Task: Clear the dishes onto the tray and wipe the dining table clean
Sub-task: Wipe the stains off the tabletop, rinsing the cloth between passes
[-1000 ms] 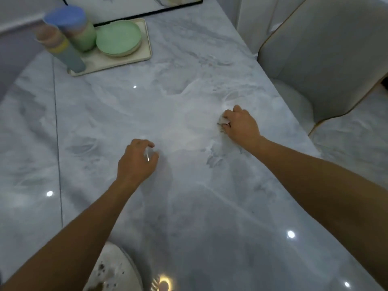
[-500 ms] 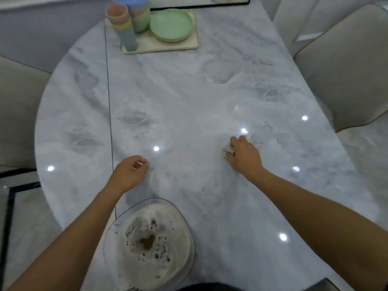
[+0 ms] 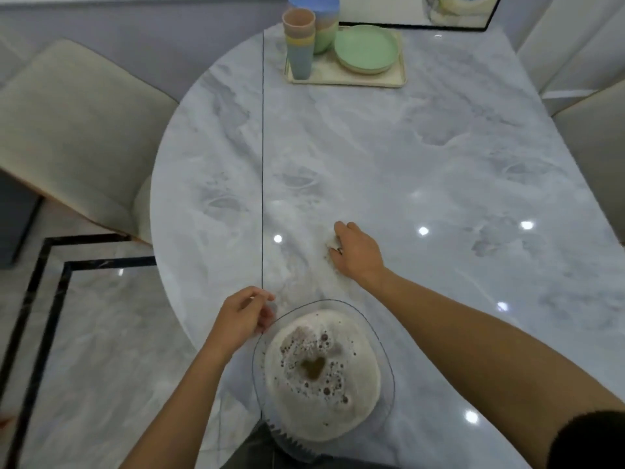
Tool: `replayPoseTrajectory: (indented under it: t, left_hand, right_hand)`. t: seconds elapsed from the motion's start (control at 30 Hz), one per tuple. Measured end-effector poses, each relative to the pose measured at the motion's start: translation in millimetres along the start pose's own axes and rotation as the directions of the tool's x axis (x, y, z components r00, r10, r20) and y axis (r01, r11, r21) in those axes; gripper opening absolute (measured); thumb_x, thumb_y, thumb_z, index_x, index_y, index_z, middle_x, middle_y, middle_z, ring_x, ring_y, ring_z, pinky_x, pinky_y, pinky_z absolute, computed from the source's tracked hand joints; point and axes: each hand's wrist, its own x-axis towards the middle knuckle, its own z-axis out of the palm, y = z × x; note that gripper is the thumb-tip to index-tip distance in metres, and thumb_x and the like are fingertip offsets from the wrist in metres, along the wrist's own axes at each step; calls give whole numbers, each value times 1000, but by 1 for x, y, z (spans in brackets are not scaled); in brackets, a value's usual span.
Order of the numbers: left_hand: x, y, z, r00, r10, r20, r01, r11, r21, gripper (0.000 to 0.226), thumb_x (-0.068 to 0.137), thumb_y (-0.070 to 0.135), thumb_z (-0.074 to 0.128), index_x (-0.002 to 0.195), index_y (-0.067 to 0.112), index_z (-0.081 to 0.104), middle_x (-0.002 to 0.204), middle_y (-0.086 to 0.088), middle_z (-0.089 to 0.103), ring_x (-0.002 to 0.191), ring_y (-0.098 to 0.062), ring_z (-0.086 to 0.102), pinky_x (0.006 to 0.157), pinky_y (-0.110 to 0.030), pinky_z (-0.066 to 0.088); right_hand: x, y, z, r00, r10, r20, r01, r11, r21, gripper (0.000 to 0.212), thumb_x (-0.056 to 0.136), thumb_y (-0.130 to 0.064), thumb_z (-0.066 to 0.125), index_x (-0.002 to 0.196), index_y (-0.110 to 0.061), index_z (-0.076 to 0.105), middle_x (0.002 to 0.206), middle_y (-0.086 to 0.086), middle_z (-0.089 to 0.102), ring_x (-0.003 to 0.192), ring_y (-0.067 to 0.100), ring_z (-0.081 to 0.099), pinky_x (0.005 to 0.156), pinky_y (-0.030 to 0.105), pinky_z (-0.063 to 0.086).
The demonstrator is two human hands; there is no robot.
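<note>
Cloth [image 3: 332, 243] mostly hidden under right hand [image 3: 356, 256], bowls [image 3: 318, 5] cropped

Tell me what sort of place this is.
Most likely a home dining area: a marble-look dining table, padded chairs at its sides, and a tray of stacked cups and green plates at the far end. The right hand holds a small cloth against the tabletop.

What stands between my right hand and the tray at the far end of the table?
Nothing visible. Only bare marble table lies between the right hand, gripping a white wad, and the tray. The foamy bowl sits behind that path, beside the left hand.
</note>
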Motion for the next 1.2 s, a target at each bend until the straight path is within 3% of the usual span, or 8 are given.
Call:
replayPoseTrajectory:
  t: [0.1,0.23,0.37,0.53,0.77,1.0,1.07,1.2]
  left_hand:
    - [-12,-11,-12,997,-50,62,53,998,-42,25,107,19,54,101,12,77,89,-10,77,69,-12,69,58,-19,54]
    - [-24,-25,-25,983,-86,163,103,989,-101,24,107,28,56,109,20,78,88,-1,77,74,-9,72,64,-22,58]
    - [-34,-37,-30,949,-91,302,138,981,-138,21,106,30,57,118,28,75,107,-6,79,96,-22,77,79,-38,65]
    - [-39,-50,-30,897,-94,431,177,972,-156,26,103,25,63,126,32,72,118,0,78,107,-23,75,92,-48,62]
    - [-41,-58,-21,878,-168,447,245,962,-120,29,96,41,64,121,54,69,122,10,75,116,-21,70,96,-50,61]
    - [-45,-56,-15,890,-223,398,303,941,-150,38,102,24,53,131,45,64,126,6,72,114,-19,69,86,-39,65]
    - [-48,-57,-12,893,-236,384,322,930,-178,39,103,20,50,132,42,64,125,5,72,114,-19,69,79,-35,65]
    - [-52,-56,-11,899,-237,369,335,915,-226,34,103,25,53,126,43,68,121,4,76,114,-21,71,85,-41,64]
  right_hand:
    - [12,-41,17,996,-82,33,83,997,-4,24,93,-23,65,94,-15,43,90,3,44,72,26,49,61,33,33]
    - [17,-85,34,976,-189,110,195,980,-39,27,91,-20,64,93,-18,38,91,3,46,76,28,53,63,36,40]
    - [17,-108,44,958,-234,168,246,968,-55,29,91,-18,65,93,-19,36,94,1,46,80,24,48,70,39,43]
    - [18,-131,59,949,-245,197,245,969,23,30,88,-18,71,93,-17,42,93,1,48,78,23,48,68,35,40]
    - [15,-147,66,942,-253,221,257,966,8,25,89,-18,72,102,-11,52,98,5,51,83,23,50,68,33,37]
    - [14,-166,68,784,-392,482,481,874,-72,31,80,-3,70,108,-14,61,102,2,56,90,25,57,72,37,49]
    - [13,-162,60,736,-407,540,529,844,-84,31,83,-5,71,111,-15,64,105,1,58,92,20,54,71,33,42]
    - [14,-142,33,744,-311,592,469,874,-131,33,80,-7,73,110,-20,64,103,-6,58,95,17,49,74,30,41]
